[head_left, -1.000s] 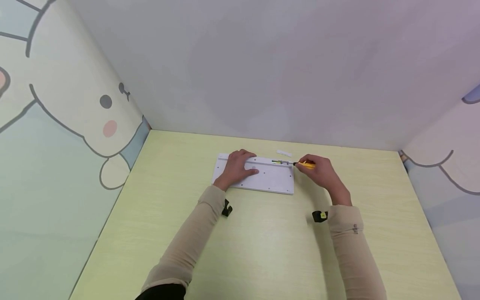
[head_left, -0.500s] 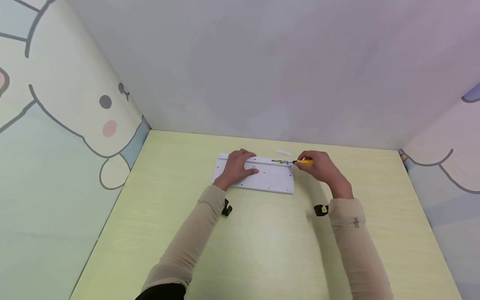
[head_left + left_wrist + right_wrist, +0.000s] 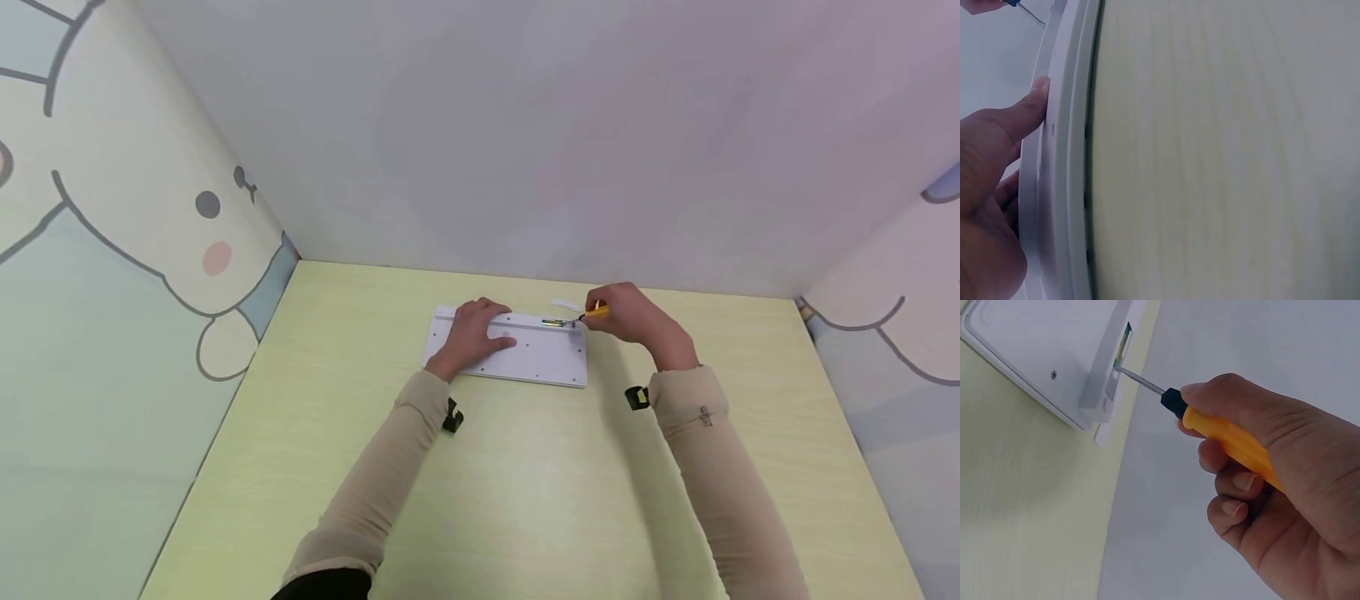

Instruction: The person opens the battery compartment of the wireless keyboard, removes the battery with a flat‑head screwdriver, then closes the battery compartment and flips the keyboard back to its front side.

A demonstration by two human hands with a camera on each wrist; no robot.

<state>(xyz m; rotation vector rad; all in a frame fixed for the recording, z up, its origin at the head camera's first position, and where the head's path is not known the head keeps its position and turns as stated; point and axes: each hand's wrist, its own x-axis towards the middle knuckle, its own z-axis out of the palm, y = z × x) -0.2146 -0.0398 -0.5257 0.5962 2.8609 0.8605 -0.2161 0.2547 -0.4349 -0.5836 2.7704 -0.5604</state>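
A white keyboard (image 3: 551, 354) lies underside up, small screws dotted across it. In its raised far strip an open battery slot holds a green-and-gold battery (image 3: 552, 322). My left hand (image 3: 471, 333) grips the keyboard's left part, thumb on the underside and fingers at the far edge; the left wrist view hides part of those fingers. My right hand (image 3: 630, 315) holds a screwdriver (image 3: 1225, 437) with a yellow handle and black collar, the index finger and thumb near the collar. Its metal tip reaches into the slot at the battery's end; exact contact is too small to tell.
A small white strip (image 3: 566, 305), like a battery cover, lies on the pale wooden table (image 3: 517, 483) just beyond the keyboard. A grey wall (image 3: 525, 150) rises close behind, and walls with cartoon drawings stand on both sides.
The right hand has moved up and slightly left, tilting the screwdriver handle higher while its tip stays at the slot. The left hand and keyboard have stayed in place.
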